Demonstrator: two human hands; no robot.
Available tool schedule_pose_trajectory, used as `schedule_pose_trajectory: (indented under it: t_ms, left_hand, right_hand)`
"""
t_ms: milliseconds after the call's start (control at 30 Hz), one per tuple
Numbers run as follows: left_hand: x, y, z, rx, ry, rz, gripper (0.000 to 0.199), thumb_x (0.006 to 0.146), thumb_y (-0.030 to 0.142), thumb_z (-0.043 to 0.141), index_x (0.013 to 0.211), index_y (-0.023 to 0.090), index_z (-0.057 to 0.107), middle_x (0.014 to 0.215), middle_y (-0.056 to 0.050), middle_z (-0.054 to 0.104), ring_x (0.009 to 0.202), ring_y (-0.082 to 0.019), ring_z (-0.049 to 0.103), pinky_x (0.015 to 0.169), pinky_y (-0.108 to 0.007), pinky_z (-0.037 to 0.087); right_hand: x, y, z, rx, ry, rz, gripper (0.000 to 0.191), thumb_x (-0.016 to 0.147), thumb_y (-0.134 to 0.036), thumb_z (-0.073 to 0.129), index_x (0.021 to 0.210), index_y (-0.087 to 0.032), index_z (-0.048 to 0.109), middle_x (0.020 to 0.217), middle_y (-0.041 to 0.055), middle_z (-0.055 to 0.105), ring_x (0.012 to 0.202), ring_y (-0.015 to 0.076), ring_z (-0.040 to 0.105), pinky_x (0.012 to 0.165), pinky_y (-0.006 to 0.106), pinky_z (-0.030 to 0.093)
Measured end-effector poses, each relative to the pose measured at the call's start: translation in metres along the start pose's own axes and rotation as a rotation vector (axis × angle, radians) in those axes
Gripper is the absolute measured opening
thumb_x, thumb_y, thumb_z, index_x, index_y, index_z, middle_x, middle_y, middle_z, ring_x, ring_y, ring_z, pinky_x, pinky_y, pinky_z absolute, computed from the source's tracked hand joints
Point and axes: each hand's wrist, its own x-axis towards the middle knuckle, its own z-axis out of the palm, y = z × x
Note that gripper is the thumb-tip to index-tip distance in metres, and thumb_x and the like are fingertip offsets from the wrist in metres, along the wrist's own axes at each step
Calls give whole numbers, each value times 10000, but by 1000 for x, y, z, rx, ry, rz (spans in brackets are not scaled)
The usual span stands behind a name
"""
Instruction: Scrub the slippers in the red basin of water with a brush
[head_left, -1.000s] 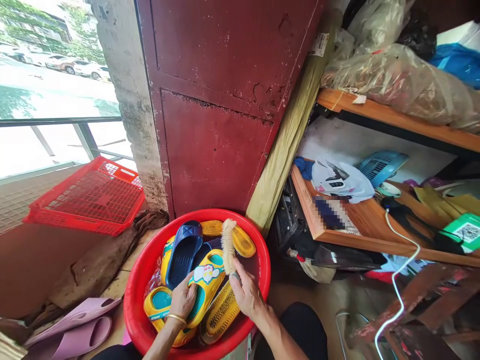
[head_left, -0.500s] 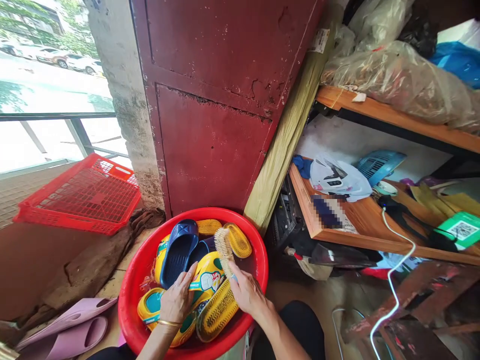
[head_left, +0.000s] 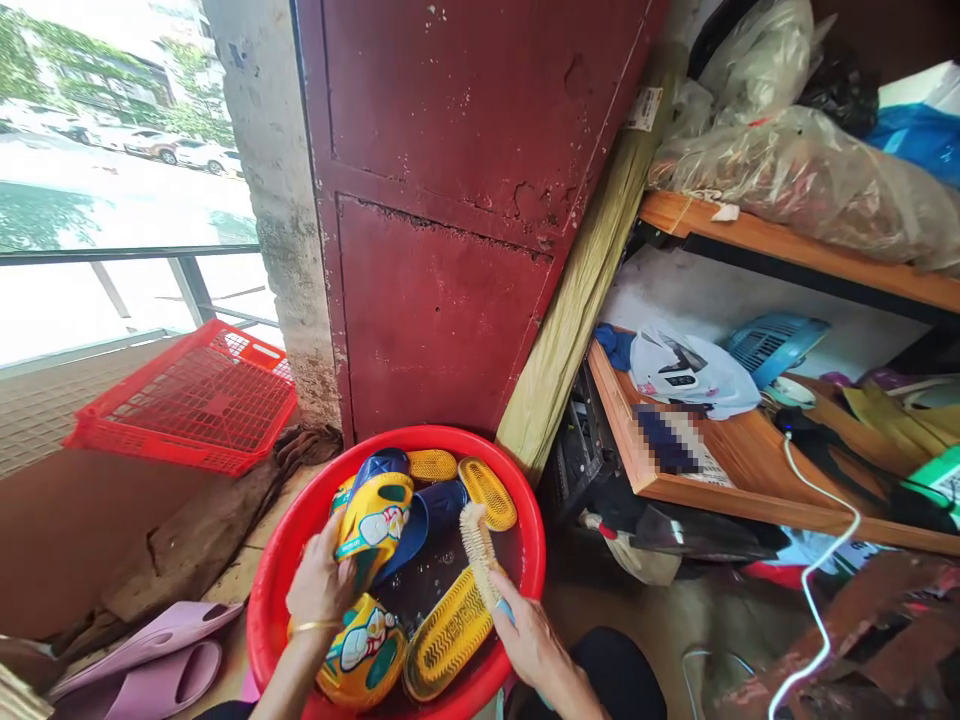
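My left hand (head_left: 322, 575) grips a yellow slipper (head_left: 379, 510) by its side, toward the left edge of the red tub (head_left: 534, 545). My right hand (head_left: 529, 635) is wrapped around a brush (head_left: 478, 550) near the tub's right edge. By the near edge, a sole-up slipper (head_left: 450, 628) lies beside a second cartoon slipper (head_left: 365, 655). A blue slipper (head_left: 424, 515) sits toward the far edge.

Left hand (head_left: 322, 578) and right hand (head_left: 527, 636) are curled.
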Motion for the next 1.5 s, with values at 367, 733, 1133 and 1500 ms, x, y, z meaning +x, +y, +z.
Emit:
schedule_pose_trajectory:
  t_ms: [367, 733, 1133, 1500]
  left_hand:
    - [-42, 37, 16, -103, -176, 476, 572, 930, 320, 439, 1480, 163, 453, 1471, -185, 531, 1394, -313, 462, 1148, -503, 367]
    - [-100, 50, 114, -154, -790, 337, 851, 719, 327, 610, 1508, 93, 394, 1560, -216, 438, 1392, -313, 493, 1160, -424, 373]
    - [-53, 62, 64, -960, -713, -182, 647, 608, 600, 751, 1076, 154, 746, 1167, -131, 759, 1068, -352, 694, 918, -418, 553]
    - [-41, 62, 25, -1457, -752, -779, 560, 792, 427, 694, 1272, 147, 629, 950, -129, 793, 831, -327, 762, 752, -468, 608]
  right_hand:
    - [0, 20, -4, 597, 90, 473, 721, 939, -546, 466, 1520, -131, 364, 646, -40, 617, 337, 88, 451, 346, 197, 384]
    - [1, 18, -3, 577, 89, 473, 642, 976, -461, 446, 1537, -162, 348, 685, -25, 655, 341, 79, 466, 345, 177, 382]
    - [5, -24, 42, -289, 18, -13, 603, 932, -240, 503, 1518, -364, 430, 962, 70, 749, 773, 268, 722, 712, 373, 599]
    - [34, -12, -7, -23, 213, 95, 502, 989, -337, 423, 1464, -217, 529, 1325, 90, 678, 1150, 246, 677, 1006, 353, 531]
